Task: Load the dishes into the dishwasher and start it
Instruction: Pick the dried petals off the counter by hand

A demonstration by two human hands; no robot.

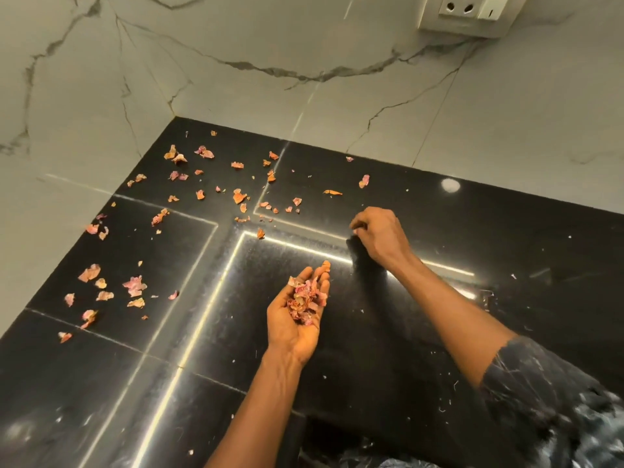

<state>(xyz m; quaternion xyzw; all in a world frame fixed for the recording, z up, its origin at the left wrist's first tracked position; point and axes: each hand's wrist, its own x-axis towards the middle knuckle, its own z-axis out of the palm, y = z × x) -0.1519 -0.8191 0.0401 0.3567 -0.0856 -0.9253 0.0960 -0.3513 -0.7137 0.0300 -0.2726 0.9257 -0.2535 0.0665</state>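
Observation:
No dishes or dishwasher show in the head view. My left hand (297,315) is cupped palm-up over the black countertop (388,349) and holds a heap of dry pink-orange peels (305,297). My right hand (380,233) reaches farther back, fingers pinched down at the counter surface; whether a scrap is between them is hidden. Several more peels (202,184) lie scattered across the back-left corner of the counter, and another group of peels (111,288) lies at the left.
White marble-pattern walls (236,62) meet at the counter's back-left corner. A white wall socket (469,11) sits at the top right. Bright light strips reflect on the glossy counter. Small white crumbs dot the right side. My patterned dark sleeve (557,400) fills the lower right.

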